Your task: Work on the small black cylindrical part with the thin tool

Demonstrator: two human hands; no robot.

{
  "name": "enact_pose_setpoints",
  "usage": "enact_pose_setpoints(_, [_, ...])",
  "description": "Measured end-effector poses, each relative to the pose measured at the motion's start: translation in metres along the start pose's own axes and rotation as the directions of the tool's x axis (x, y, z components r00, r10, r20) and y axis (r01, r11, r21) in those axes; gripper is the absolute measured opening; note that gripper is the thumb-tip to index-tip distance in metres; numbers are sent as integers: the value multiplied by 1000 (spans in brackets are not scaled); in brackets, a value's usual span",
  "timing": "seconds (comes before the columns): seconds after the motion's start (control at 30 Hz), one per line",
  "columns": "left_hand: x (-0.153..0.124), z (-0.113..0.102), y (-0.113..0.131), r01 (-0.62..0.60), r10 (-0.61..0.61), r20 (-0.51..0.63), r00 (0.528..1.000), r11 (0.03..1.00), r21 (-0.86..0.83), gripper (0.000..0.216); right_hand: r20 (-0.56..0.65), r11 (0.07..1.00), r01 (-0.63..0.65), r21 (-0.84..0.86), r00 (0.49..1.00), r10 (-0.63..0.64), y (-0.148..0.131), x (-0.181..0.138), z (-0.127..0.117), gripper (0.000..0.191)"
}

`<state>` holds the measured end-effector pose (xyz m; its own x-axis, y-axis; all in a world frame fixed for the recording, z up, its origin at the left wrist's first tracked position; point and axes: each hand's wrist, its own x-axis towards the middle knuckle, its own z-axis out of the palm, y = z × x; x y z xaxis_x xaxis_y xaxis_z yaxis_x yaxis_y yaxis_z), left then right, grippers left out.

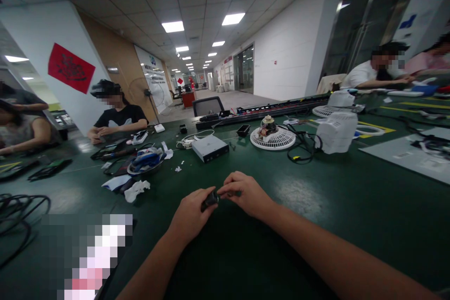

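Both my hands meet over the dark green table (316, 206) just in front of me. My left hand (191, 213) is closed around a small black part (210, 199). My right hand (244, 193) pinches the same black part from the right side, fingers curled. What the part is I cannot make out. Beyond my hands lie a grey flat box (210, 148) and a white fan grille with a small motor on it (273, 137).
A white fan housing (336, 131) and black cables (298, 150) sit to the right. A bowl of parts (146, 161), white scraps (136, 190) and cables (17, 215) lie at left. Other people sit at the left and far right of the table. A chair (208, 104) stands behind it.
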<state>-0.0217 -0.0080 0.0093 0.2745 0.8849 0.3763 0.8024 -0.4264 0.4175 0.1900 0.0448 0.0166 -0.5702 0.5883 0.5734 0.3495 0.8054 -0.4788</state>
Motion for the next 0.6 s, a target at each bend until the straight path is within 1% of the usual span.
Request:
enact_pose_setpoints(0.1, [0,-1,2,9,-9,18,1000,1000,-18,43,41,1000,-9,17,999,8,-2,0,1,22])
enact_pose_setpoints(0.2, [0,-1,4,27,-27,32,999,999,-19,43,43,999,-27,30,999,26,-5,0,1,17])
enact_pose_setpoints(0.4, [-1,1,8,-17,22,68,997,997,-74,41,17,999,30,26,999,-30,-3,-1,3,16])
enact_pose_setpoints(0.5, [-1,0,8,-8,16,90,996,996,-87,43,26,999,1,35,1000,-2,-1,-1,4,13])
enact_pose_setpoints(0.6, [-1,-1,10,18,-10,104,995,997,-75,30,28,998,-64,1,998,64,-5,-1,2,14])
